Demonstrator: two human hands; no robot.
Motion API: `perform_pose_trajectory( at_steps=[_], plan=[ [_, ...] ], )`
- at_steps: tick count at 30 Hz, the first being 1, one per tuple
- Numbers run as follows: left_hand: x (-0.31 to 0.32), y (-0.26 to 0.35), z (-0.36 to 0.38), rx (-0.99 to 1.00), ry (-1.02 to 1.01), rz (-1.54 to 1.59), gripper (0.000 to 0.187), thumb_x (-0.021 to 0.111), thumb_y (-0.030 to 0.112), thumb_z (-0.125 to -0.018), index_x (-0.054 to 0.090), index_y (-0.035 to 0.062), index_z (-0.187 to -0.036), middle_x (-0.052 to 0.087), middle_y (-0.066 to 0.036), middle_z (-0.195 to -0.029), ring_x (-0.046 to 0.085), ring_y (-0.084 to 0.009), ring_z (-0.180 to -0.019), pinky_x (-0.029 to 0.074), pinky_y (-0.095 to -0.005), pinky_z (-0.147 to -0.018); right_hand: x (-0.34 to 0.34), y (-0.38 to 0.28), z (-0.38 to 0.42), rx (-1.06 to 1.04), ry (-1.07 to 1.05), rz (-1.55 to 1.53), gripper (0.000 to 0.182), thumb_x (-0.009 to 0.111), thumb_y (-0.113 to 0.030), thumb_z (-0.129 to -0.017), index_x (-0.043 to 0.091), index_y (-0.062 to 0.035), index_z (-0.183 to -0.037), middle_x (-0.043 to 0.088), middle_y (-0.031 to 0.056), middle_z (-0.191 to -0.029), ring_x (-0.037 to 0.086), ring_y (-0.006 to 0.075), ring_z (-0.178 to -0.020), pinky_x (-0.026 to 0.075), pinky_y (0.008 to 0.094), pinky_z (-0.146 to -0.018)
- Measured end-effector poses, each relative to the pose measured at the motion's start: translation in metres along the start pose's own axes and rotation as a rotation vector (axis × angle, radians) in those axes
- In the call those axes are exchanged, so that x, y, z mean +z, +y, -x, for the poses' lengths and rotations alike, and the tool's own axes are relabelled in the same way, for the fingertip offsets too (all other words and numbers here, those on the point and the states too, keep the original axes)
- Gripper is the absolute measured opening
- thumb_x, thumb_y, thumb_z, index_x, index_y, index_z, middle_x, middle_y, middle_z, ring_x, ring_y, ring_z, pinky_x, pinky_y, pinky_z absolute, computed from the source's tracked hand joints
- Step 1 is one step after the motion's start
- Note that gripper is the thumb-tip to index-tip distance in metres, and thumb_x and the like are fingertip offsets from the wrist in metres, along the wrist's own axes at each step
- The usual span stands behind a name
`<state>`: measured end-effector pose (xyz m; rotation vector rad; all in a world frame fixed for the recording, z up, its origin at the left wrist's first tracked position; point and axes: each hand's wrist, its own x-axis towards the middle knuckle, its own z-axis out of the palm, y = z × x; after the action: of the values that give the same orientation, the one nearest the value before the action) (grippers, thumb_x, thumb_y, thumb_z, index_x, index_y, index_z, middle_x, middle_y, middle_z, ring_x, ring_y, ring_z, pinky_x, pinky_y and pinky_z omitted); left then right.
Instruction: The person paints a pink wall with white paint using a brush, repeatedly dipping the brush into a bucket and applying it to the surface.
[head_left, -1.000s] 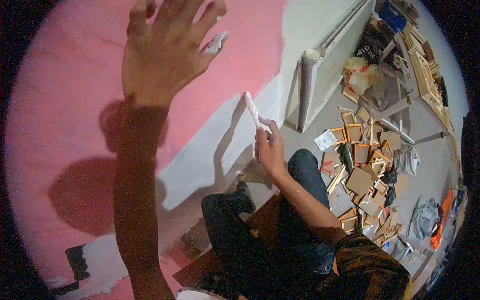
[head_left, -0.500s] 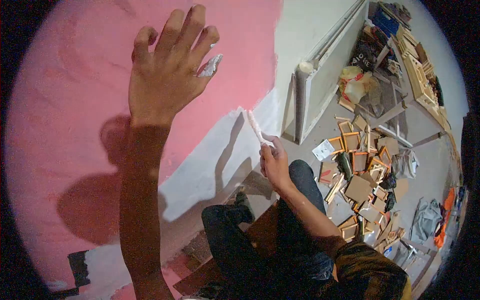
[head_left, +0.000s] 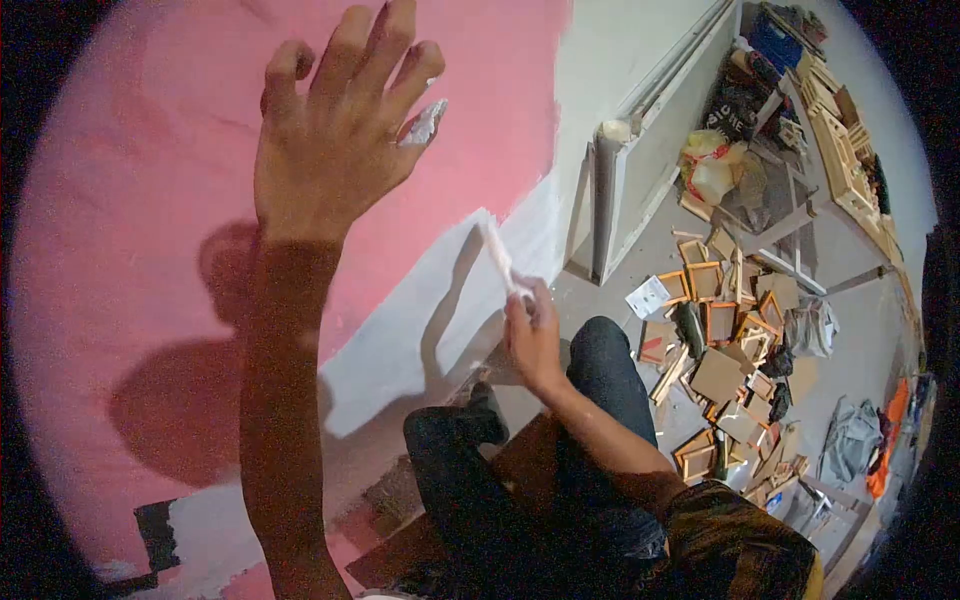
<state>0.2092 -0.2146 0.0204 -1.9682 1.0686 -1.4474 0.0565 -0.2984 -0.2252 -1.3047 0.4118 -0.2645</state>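
A person's right hand (head_left: 533, 335) grips the handle of a paint-caked brush (head_left: 497, 257), whose tip touches the wall (head_left: 130, 200) at the line where pink paint meets a white band (head_left: 420, 320). The left hand (head_left: 335, 140) is open, fingers spread, raised against the pink part of the wall up and to the left of the brush; one finger (head_left: 425, 122) is coated in white paint. The shadows of both arms fall on the wall below. The person's legs in dark trousers (head_left: 520, 470) fill the near middle of the scene. To the right, a pale panel (head_left: 660, 130) leans near the wall's corner with a roll (head_left: 608, 190) standing against it. Farther right, the floor (head_left: 860, 330) is strewn with small wooden frames (head_left: 715, 320), cardboard squares and bags, and wooden racks (head_left: 845, 140) line the far right edge.
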Motion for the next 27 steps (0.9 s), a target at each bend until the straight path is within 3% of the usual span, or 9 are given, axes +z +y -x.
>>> perform_pose_trajectory(
  at_steps=[5,9,12,16,20,24,26,27],
  plan=[
    [-0.006,-0.001,-0.003,-0.004,-0.065,0.021,0.042,0.065,0.045,-0.080,0.059,0.0245,-0.117,0.047,0.001,-0.138,0.045,-0.0183,-0.121,0.031,-0.0426,-0.094,0.021,0.000,-0.016,0.002,0.008,0.015,0.026,0.049,-0.014,-0.098,0.049,-0.0078,-0.123,0.049,0.0015,-0.066,0.045,0.0072,-0.052,0.038,0.0254,-0.045],
    [-0.003,-0.001,-0.001,-0.011,-0.065,0.022,0.043,0.065,0.045,-0.080,0.059,0.0248,-0.117,0.046,0.001,-0.139,0.045,-0.0180,-0.122,0.031,-0.0428,-0.094,0.025,-0.005,0.025,0.015,-0.159,0.020,0.028,0.050,-0.013,-0.097,0.048,-0.0063,-0.125,0.050,0.0020,-0.071,0.045,0.0075,-0.054,0.038,0.0252,-0.046],
    [-0.001,0.000,0.000,-0.009,-0.013,0.022,0.044,0.067,0.043,-0.079,0.058,0.0247,-0.118,0.047,0.000,-0.138,0.045,-0.0189,-0.123,0.031,-0.0448,-0.095,0.019,0.004,0.023,-0.053,-0.063,0.030,0.028,0.050,-0.013,-0.097,0.048,-0.0053,-0.124,0.050,0.0022,-0.072,0.044,0.0076,-0.054,0.038,0.0244,-0.048],
    [-0.001,0.002,-0.007,-0.021,0.001,0.014,0.040,0.065,0.046,-0.075,0.055,0.0168,-0.101,0.051,-0.005,-0.125,0.042,-0.0208,-0.117,0.034,-0.0460,-0.091,0.016,-0.007,-0.002,-0.022,0.006,0.041,0.028,0.050,-0.014,-0.097,0.048,-0.0050,-0.124,0.049,0.0018,-0.070,0.044,0.0073,-0.054,0.038,0.0242,-0.048],
    [0.002,-0.003,-0.004,-0.013,0.022,-0.003,0.039,0.065,0.046,-0.075,0.055,0.0166,-0.100,0.052,-0.005,-0.122,0.043,-0.0208,-0.116,0.034,-0.0458,-0.090,0.036,0.000,0.004,-0.035,-0.008,-0.023,0.027,0.050,-0.012,-0.097,0.051,-0.0058,-0.123,0.049,0.0011,-0.069,0.045,0.0065,-0.053,0.038,0.0247,-0.046],
    [0.006,0.001,-0.006,-0.011,0.075,0.019,0.039,0.066,0.045,-0.074,0.056,0.0166,-0.099,0.053,-0.005,-0.121,0.044,-0.0204,-0.115,0.034,-0.0459,-0.088,0.029,-0.013,0.029,0.027,-0.086,0.020,0.025,0.050,-0.011,-0.097,0.054,-0.0048,-0.121,0.050,0.0021,-0.073,0.048,0.0086,-0.061,0.040,0.0251,-0.053],
    [0.006,0.000,-0.006,-0.006,0.079,-0.018,0.039,0.067,0.044,-0.073,0.056,0.0165,-0.098,0.053,-0.005,-0.121,0.044,-0.0203,-0.115,0.034,-0.0459,-0.088,0.022,0.000,0.022,-0.087,0.012,0.076,0.027,0.048,-0.010,-0.097,0.051,-0.0031,-0.123,0.051,0.0031,-0.074,0.047,0.0088,-0.066,0.040,0.0249,-0.057],
    [0.006,0.001,-0.006,-0.008,0.073,-0.021,0.039,0.067,0.044,-0.072,0.056,0.0165,-0.098,0.053,-0.004,-0.121,0.044,-0.0203,-0.115,0.034,-0.0458,-0.089,0.020,-0.006,0.015,-0.048,0.065,0.024,0.027,0.048,-0.010,-0.097,0.050,-0.0029,-0.123,0.051,0.0034,-0.074,0.047,0.0089,-0.066,0.040,0.0250,-0.057]
  ],
)
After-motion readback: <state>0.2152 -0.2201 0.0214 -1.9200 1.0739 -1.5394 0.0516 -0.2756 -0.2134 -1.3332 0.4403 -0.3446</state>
